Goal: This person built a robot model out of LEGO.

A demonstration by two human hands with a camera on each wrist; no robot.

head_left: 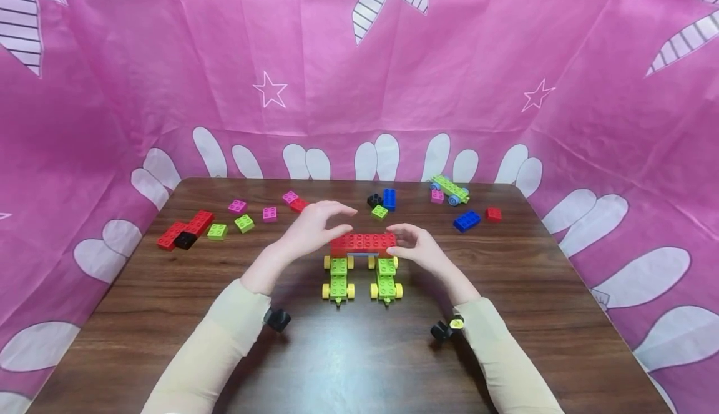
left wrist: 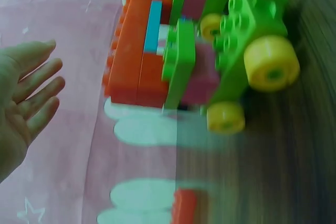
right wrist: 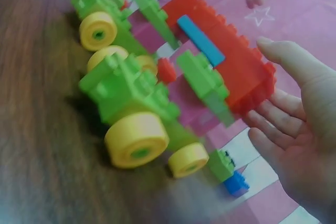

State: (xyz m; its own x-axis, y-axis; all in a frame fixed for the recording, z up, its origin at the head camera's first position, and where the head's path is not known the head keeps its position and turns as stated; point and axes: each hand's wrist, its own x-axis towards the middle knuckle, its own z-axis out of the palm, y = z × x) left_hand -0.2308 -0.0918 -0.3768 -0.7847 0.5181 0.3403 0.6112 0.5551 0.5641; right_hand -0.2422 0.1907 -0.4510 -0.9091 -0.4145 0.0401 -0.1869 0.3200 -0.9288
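Observation:
In the head view a toy brick build stands on the table. Red bricks (head_left: 365, 242) bridge two green wheeled bases (head_left: 338, 284) that have yellow wheels (head_left: 399, 291). Between bases and bridge, the left wrist view shows pink bricks (left wrist: 202, 85), green bricks (left wrist: 181, 61) and a blue strip (left wrist: 153, 27). My left hand (head_left: 313, 226) hovers by the bridge's left end, fingers loosely extended and apart from it in the left wrist view. At the other end is my right hand (head_left: 421, 249); its relaxed fingers (right wrist: 283, 114) lie close against the red bricks, and whether they touch cannot be told.
Loose red bricks (head_left: 200, 222), green bricks (head_left: 216, 231) and pink bricks (head_left: 269, 214) lie at the back left. Black, blue and green bricks (head_left: 379, 212) sit behind the build. Farther right are a green base with blue wheels (head_left: 449, 187), a blue brick (head_left: 467, 221) and a red brick (head_left: 494, 214).

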